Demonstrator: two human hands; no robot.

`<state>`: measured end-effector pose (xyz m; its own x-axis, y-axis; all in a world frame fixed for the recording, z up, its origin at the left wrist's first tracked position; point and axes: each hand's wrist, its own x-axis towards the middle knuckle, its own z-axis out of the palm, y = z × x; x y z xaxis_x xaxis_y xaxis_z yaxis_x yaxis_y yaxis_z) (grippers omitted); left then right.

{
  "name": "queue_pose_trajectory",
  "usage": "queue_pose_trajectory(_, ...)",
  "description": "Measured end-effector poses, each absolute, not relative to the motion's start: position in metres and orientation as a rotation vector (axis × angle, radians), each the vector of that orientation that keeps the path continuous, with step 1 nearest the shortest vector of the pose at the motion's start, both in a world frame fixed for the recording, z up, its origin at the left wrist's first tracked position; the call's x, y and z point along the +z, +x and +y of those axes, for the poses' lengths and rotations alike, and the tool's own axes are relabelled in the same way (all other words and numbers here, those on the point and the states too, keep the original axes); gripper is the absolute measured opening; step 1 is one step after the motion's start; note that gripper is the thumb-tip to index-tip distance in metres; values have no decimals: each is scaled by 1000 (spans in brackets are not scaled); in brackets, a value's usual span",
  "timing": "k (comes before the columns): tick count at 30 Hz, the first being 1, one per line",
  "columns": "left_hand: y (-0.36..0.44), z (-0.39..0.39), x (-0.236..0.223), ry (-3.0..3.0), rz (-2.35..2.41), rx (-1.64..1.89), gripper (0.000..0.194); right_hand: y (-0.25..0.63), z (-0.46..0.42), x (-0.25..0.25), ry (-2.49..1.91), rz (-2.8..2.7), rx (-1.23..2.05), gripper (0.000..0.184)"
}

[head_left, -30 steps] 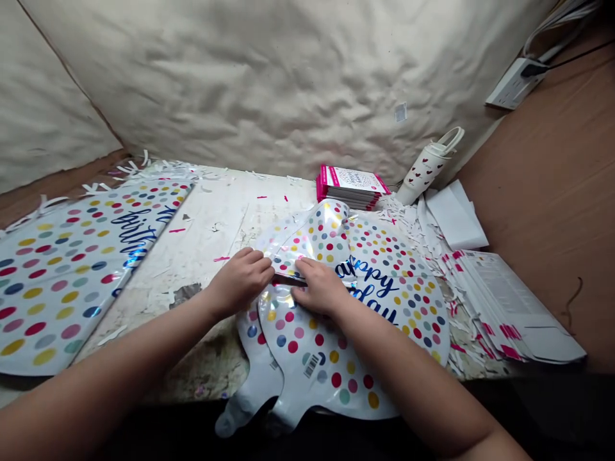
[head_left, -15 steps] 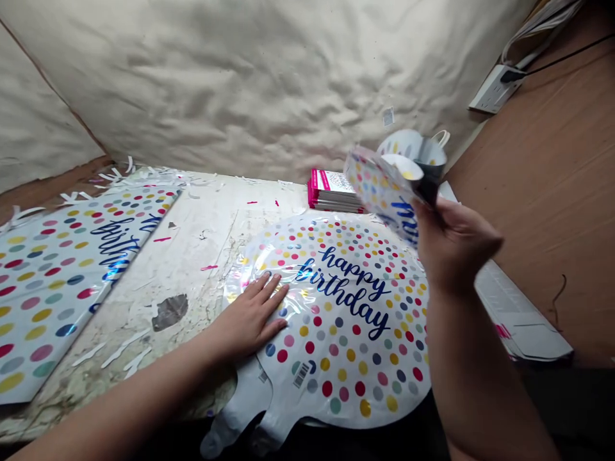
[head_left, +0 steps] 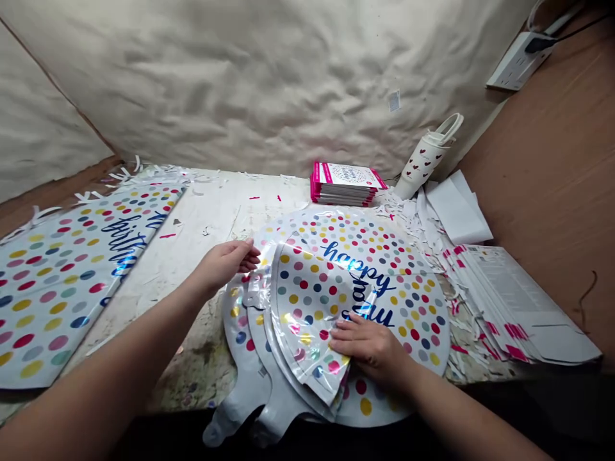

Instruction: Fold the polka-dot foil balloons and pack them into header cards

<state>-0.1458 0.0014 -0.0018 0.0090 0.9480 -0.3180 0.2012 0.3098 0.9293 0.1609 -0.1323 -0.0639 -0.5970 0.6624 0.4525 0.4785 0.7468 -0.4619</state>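
Right hand (head_left: 369, 346) flat on a folded foil balloon (head_left: 307, 314)

Its fingers (head_left: 348, 339) lie extended and slightly spread across the balloon's lower part, pressing down without gripping. The left hand (head_left: 223, 264) sits at the upper left of the pile, half open, with its fingers (head_left: 247, 248) loosely curled and nothing in them. They come right up to the balloon edges, but whether they touch cannot be told.

The folded balloon, shiny and polka-dotted, lies on a round foil balloon (head_left: 398, 320) printed "happy birthday" in blue script. More balloons fan out beneath it on the left, their white necks (head_left: 230, 429) hanging over the front edge of the worn worktable (head_left: 202, 218). Another dotted foil balloon (head_left: 62, 288) lies flat at the far left. Behind the pile are a stack of pink-edged cards (head_left: 343, 184) and a heart-printed paper cup stack (head_left: 423, 163). To the right are white paper shreds (head_left: 403, 214) and a pile of printed sheets (head_left: 509, 301) with pink marks.
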Motion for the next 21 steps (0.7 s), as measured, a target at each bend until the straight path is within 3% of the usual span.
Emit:
queue_pose_trajectory(6, -106, 35, 5, 890, 1083, 430, 68, 159, -130, -61, -827, -2319, 378, 24)
queue_pose_trajectory(13, -83, 31, -14, 761, 995, 322, 33, 163, -131, -63, -847, -2319, 429, 25)
queue_pose_trajectory(16, -99, 41, -19, 824, 1033, 458, 31, 167, -131, -60, -870, -2306, 462, 26)
queue_pose_trajectory(21, -112, 54, -13, 1337, 1287, 1106, 38, 175, -127, -57, -853, -2352, 565, 24)
